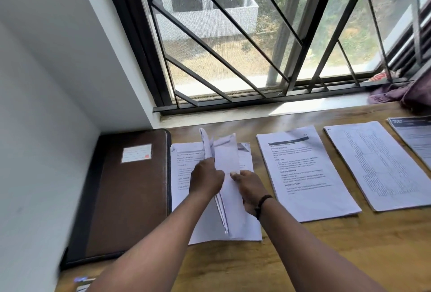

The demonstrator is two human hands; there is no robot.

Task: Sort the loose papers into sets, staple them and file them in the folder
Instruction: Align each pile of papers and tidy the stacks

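Both of my hands hold a bundle of loose papers [227,163] upright on its edge, just above a flat printed pile [184,166] on the wooden table [303,256]. My left hand [206,178] grips the bundle from the left. On the right side my right hand [250,189] pinches it with the thumb on the front sheet. A closed brown folder [130,193] with a white label lies to the left, against the wall. Three more paper piles lie to the right: one headed with text [305,173], one with dense print [380,163], and one cut by the frame edge [417,138].
A barred window [256,35] runs along the table's far edge. Purple cloth [403,93] lies on the sill at the far right. A white wall [46,105] closes the left side. A small blurred object [81,281] shows at the bottom left.
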